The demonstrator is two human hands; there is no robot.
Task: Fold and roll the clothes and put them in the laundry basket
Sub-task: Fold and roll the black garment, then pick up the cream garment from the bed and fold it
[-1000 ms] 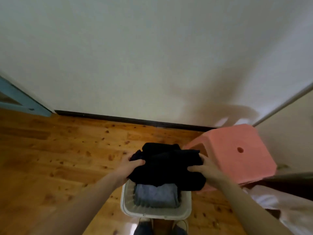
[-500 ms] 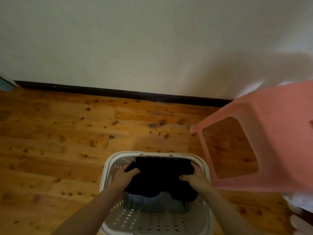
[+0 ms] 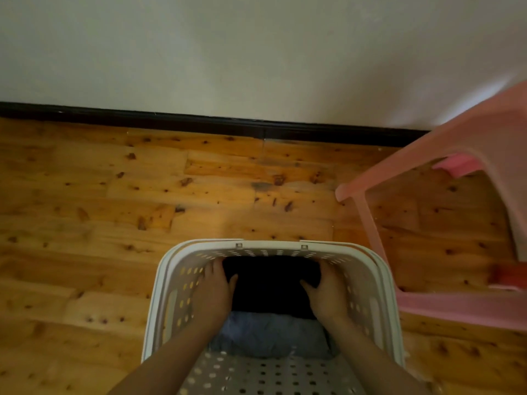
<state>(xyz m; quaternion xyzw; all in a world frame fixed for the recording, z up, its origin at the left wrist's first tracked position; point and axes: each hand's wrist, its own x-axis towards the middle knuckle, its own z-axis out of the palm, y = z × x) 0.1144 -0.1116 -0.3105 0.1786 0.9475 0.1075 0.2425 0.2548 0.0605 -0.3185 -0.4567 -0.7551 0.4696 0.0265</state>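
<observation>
Laundry basket: a white plastic laundry basket [image 3: 160, 283] stood on the wooden floor [image 3: 114, 195], seen from above, with perforated walls and a perforated bottom.

Far end of the basket: a rolled black garment [image 3: 271, 283] lay across the basket's width, close against the far wall and low inside it.

Middle of the basket: a rolled grey-blue garment [image 3: 271, 333] lay just behind the black one, on the side nearer the person, and the two rolls touched along their length.

Near end of the basket: the holed bottom showed bare between the forearms.

Left hand: the left hand [image 3: 212, 292] gripped the left end of the black garment. Its thumb lay over the top of the cloth and its fingers curled down between the roll and the basket's left wall.

Right hand: the right hand [image 3: 328, 295] gripped the right end of the same roll in the same way, thumb on top and fingers down beside the right wall.

Arms: both bare forearms reached down into the basket from the near edge, one on each side of the grey-blue roll.

Beside the basket: a pink plastic stool [image 3: 445, 307] stood on the floor just right of the basket. I could not tell whether it touched the rim.

Behind: a pale wall [image 3: 256, 52] met the floor at a dark skirting board [image 3: 199, 122].
</observation>
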